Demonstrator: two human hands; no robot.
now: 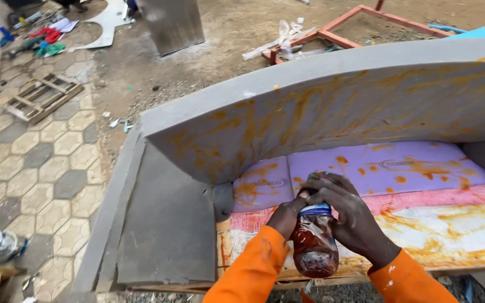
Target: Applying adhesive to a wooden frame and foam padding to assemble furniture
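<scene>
Both my hands hold a clear plastic bottle [314,244] of brown-orange glue with a blue band near its neck, low in the middle of the view. My left hand [285,216] grips the bottle's upper side. My right hand [348,210] wraps over the top and covers the cap. Both sleeves are orange. Behind the bottle stands a sofa frame: a grey foam backrest [332,106] streaked with orange glue, and a seat of purple foam [399,168] and white foam [456,224], both smeared with glue.
The grey foam side arm [164,219] of the sofa lies to the left. Patterned paving [35,174] runs along the left, with a wooden pallet [43,95] and scattered tools beyond. An orange metal frame [360,25] sits on the dirt at the back.
</scene>
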